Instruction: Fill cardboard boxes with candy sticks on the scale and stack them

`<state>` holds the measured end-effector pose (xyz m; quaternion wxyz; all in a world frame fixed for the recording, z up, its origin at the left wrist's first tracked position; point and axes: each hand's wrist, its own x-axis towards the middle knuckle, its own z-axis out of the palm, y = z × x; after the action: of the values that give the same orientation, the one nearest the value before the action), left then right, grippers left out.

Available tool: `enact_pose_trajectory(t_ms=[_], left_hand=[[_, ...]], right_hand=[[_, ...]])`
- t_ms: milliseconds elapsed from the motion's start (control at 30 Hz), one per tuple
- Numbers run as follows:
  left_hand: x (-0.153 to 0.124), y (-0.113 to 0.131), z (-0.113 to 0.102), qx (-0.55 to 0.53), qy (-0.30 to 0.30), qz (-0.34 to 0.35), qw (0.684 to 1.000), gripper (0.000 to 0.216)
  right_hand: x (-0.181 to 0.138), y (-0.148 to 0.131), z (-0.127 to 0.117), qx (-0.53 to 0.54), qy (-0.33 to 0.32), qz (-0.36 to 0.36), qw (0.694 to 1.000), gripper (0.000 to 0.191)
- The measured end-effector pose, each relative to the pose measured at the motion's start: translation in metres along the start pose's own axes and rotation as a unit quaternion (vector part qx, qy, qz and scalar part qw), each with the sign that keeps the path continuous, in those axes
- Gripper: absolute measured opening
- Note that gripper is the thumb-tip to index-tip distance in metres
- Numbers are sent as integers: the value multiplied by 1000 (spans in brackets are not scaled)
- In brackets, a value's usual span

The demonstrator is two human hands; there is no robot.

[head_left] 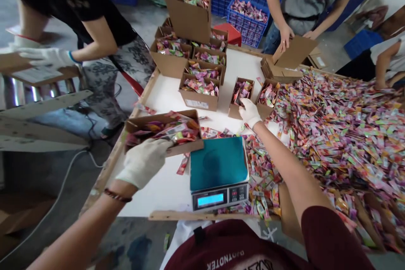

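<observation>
My left hand [147, 161], in a white glove, grips the front wall of an open cardboard box [186, 148] filled with small colourful sachets [182, 131]. This box tilts beside the scale, its right corner near the teal pan. My right hand [249, 113], also gloved, reaches forward to a smaller open cardboard box [234, 111] of sachets, its fingers closed at the front rim. Between my arms stands a digital scale [218, 164] with a lit blue display and nothing on its pan. Another filled box [267, 109] touches the right one.
Several filled boxes [199, 102] stand at the back of the white table [144, 198]. A large heap of sachets [348, 135] covers the right side. Across the table a person handles flat cardboard [294, 50]; another works at a roller conveyor [41, 93] on the left. Blue crates [248, 29] stand behind.
</observation>
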<state>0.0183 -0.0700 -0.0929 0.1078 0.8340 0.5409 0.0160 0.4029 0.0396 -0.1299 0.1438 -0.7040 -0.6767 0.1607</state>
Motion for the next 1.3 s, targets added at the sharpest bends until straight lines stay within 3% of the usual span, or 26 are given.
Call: enact_pose_trajectory(t_ms=[133, 300, 433, 533, 633, 733, 833, 933, 1033, 1167, 1233, 1300], left_hand=[[40, -73, 10, 0, 38, -52, 998, 29], [94, -122, 52, -30, 62, -57, 996, 20], [124, -142, 77, -64, 77, -71, 992, 24], [133, -143, 82, -85, 86, -76, 990, 32], [125, -123, 75, -99, 114, -80, 985, 37], [101, -81, 61, -159, 170, -90, 968, 38], [64, -25, 46, -236, 161, -67, 956, 42], [24, 33, 32, -394, 66, -52, 915, 56], [-4, 77, 23, -453, 27, -25, 891, 61], [-20, 95, 19, -445, 59, -27, 893, 64], [-27, 92, 20, -437, 57, -47, 896, 64], [-36, 86, 24, -419, 67, -51, 904, 63]], right_hand=[[49, -32, 18, -39, -42, 54, 997, 36], [68, -27, 21, -106, -89, 126, 982, 30], [43, -7, -4, -154, -99, 135, 974, 27], [-15, -2, -39, -181, -79, 108, 974, 31], [-95, -7, -73, -195, -10, -5, 981, 30], [-164, -12, -85, -164, 39, -171, 971, 24], [-205, -14, -65, -131, -2, -259, 957, 26], [-225, -16, -32, -130, -60, -286, 948, 22], [-241, -20, -22, -122, -65, -286, 948, 19], [-273, -2, -42, -4, 28, -232, 972, 37], [-291, 21, -42, 40, 72, -106, 991, 48], [-309, 43, -26, 10, 24, 60, 998, 56]])
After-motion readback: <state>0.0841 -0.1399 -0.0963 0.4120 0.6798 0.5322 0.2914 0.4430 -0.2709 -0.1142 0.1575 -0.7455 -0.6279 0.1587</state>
